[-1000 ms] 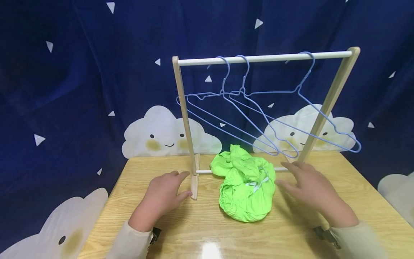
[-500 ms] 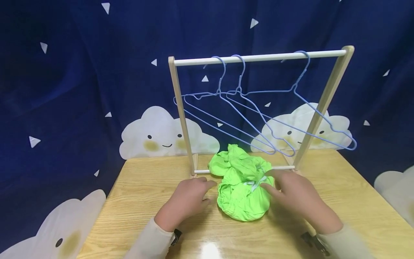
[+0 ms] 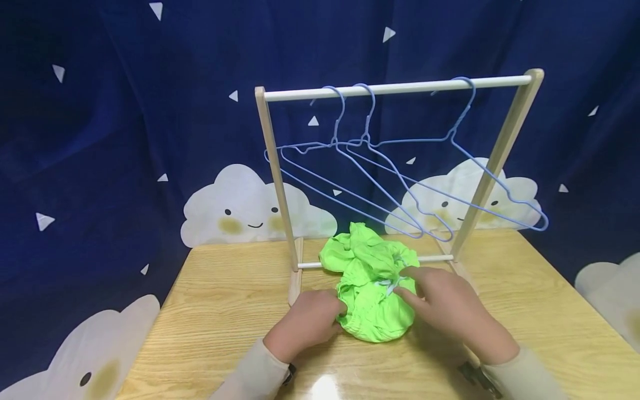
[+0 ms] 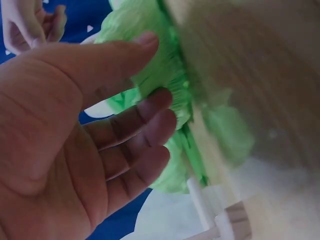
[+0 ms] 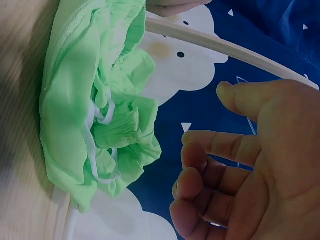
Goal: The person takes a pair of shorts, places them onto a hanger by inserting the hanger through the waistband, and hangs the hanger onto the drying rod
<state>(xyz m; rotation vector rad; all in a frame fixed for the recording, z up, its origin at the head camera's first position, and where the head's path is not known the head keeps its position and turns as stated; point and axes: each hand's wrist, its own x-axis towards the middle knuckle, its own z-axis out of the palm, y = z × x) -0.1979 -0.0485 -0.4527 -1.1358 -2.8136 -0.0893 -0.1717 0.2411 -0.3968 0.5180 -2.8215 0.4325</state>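
A crumpled bright green garment (image 3: 375,311) with a white drawstring (image 5: 90,145) lies on the wooden table, partly over the rack's lower bar. At its left edge is my left hand (image 3: 311,322), fingers bent loosely, thumb and fingers apart in the left wrist view; whether the fingertips touch the cloth (image 4: 150,65) is unclear. My right hand (image 3: 445,297) hovers over the garment's right side near the drawstring. In the right wrist view a gap shows between the right hand (image 5: 250,165) and the cloth (image 5: 70,120), its fingers relaxed and holding nothing.
Behind the garment stands a wooden rack with a white top bar (image 3: 400,88). Three blue wire hangers hang from it, their lower ends above the cloth. A dark blue curtain (image 3: 200,128) with clouds and triangles backs the table (image 3: 210,311).
From the left, my left hand has moved right to the garment's edge. My right hand has moved left, over the garment's right side. The garment looks unchanged.
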